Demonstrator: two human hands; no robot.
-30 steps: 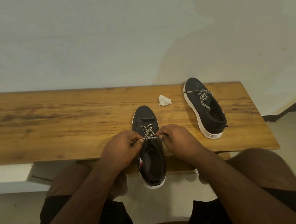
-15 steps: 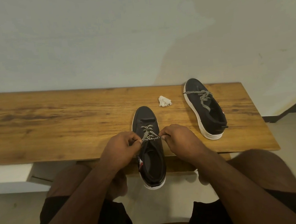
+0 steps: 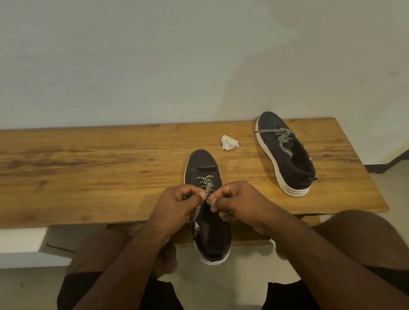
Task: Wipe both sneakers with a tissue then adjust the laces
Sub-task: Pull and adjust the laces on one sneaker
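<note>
Sneaker (image 3: 202, 165) lay before you on the bench (image 3: 74, 178), heel overhanging; your left hand (image 3: 176, 208) and right hand (image 3: 241, 199) each pinched its laces (image 3: 207, 183). Tissue (image 3: 228, 142) sat beyond.

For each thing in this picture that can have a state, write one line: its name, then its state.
Near sneaker: upright on the bench, heel past the edge, laces being worked.
Laces: pinched by both hands, ends hanging loose.
Far sneaker: upright, untouched, laces loose.
Tissue: crumpled, lying between the sneakers.
Left hand: pinching a lace.
Right hand: pinching a lace.
Bench: holds both sneakers and the tissue.
</note>
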